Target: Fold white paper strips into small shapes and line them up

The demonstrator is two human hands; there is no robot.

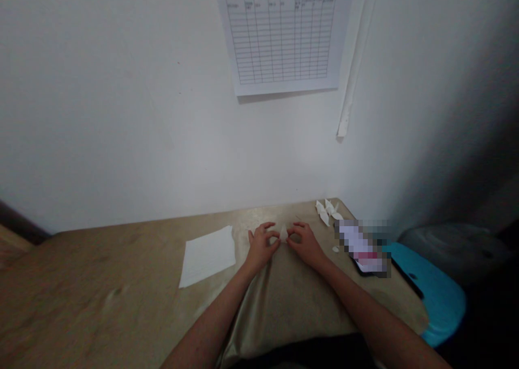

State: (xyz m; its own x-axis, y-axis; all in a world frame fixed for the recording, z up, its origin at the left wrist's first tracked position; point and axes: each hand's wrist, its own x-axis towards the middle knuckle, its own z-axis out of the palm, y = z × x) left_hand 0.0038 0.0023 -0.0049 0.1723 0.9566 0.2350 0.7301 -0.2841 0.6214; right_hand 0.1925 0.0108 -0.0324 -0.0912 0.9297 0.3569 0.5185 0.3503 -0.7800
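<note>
A small piece of folded white paper (283,232) is pinched between my two hands above the brown-covered table (133,271). My left hand (263,243) grips its left edge with thumb and forefinger, the other fingers curled loosely. On the opposite edge, my right hand (305,242) holds it the same way. A flat sheet of white paper (208,256) lies to the left of my hands. Beyond my right hand, several small folded paper figures (327,211), shaped like birds, sit near the table's back right corner.
A phone (363,248), its screen blurred out, lies at the right, with a small white scrap (335,249) beside it. A turquoise object (441,293) stands past the right edge. The wall behind carries a printed table sheet (284,39) and a white cable strip (352,82).
</note>
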